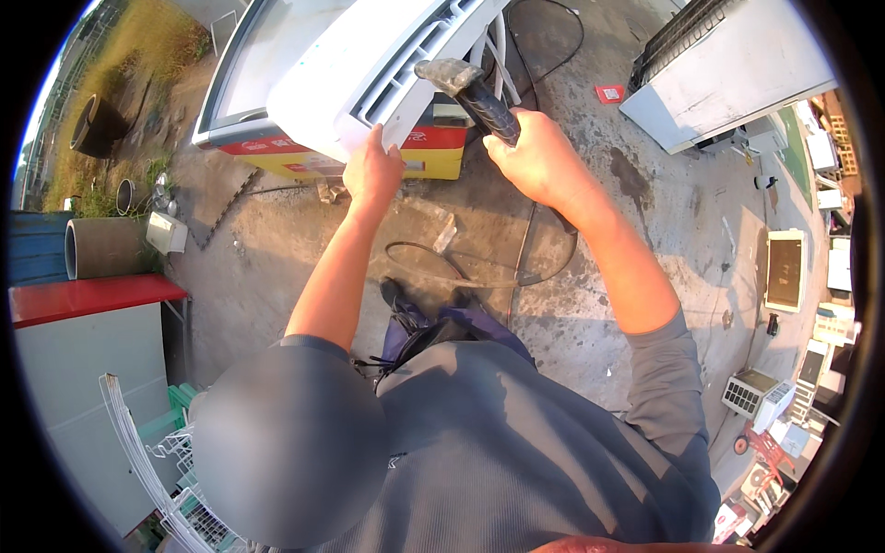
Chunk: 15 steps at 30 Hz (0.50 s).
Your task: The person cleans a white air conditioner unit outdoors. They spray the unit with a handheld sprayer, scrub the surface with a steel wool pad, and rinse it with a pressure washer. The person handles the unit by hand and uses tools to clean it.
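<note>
A long white air conditioner indoor unit [324, 90] lies tilted on top of a chest freezer [441, 166] with a red and yellow front. My left hand [373, 175] is closed on the near end of the unit, its thumb and forefinger at the edge beside the vent slots. In my right hand [544, 161] is a hammer [481, 101], gripped by its black handle. The worn metal head is over the vented side of the unit; whether it touches the casing I cannot tell. White pipes [501, 60] hang behind the hammer head.
A dark hose [516, 282] loops across the concrete by my feet. A large white appliance [710, 78] stands at the far right. On the left are a concrete pipe [111, 249], a red-topped cabinet [92, 300] and white wire racks [138, 452]. Old units line the right edge.
</note>
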Each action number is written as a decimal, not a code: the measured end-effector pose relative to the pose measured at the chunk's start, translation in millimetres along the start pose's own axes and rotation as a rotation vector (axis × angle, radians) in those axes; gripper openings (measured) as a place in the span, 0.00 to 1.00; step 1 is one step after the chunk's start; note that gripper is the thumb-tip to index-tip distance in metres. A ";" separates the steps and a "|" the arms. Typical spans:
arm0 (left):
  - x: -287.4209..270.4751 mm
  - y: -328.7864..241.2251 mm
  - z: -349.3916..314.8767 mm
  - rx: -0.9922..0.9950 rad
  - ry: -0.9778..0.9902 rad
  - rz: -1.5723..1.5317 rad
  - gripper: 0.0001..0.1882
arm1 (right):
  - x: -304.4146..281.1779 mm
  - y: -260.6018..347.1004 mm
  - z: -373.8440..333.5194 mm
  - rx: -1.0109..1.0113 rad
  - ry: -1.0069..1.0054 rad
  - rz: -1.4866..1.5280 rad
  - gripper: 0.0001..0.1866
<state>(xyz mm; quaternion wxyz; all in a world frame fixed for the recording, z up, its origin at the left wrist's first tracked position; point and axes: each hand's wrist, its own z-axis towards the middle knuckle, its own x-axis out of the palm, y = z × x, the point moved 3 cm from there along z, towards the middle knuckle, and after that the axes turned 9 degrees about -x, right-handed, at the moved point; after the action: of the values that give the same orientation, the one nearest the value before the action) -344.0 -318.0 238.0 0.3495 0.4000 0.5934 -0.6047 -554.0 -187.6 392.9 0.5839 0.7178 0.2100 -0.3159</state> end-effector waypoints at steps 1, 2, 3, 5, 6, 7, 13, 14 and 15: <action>2.0 -2.4 0.4 -0.007 0.024 0.014 0.28 | 0.0 2.3 -2.7 -0.004 0.014 -0.006 0.16; 2.5 -3.4 1.1 -0.010 0.042 0.011 0.28 | 0.3 4.5 -4.7 -0.008 0.029 -0.011 0.16; 2.3 -3.7 1.8 -0.013 0.059 0.007 0.28 | 5.1 0.4 -4.7 -0.057 -0.015 -0.011 0.14; 3.7 1.9 -0.7 -0.016 0.070 0.004 0.27 | 10.8 10.4 -11.6 -0.046 0.024 -0.028 0.15; 3.9 6.8 -3.2 -0.001 0.030 -0.030 0.27 | 14.1 17.3 -15.3 -0.040 0.044 -0.036 0.15; 5.9 10.1 -7.5 0.021 -0.006 -0.065 0.26 | 16.5 22.8 -19.4 0.005 0.076 -0.046 0.15; 22.0 81.0 -62.4 0.028 0.317 -0.210 0.21 | 36.9 38.7 -33.0 -0.008 0.055 -0.043 0.14; 35.1 117.4 -75.5 0.014 0.377 -0.214 0.20 | 39.7 43.7 -33.8 -0.011 0.055 -0.033 0.14; 45.1 151.8 -88.5 0.006 0.440 -0.220 0.19 | 43.0 47.3 -35.1 -0.034 0.069 -0.042 0.14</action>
<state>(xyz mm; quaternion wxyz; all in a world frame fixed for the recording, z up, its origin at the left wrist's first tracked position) -221.3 -235.2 133.1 0.1428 0.4562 0.6933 -0.5393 -484.3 -167.3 400.4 0.5817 0.7137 0.2503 -0.2995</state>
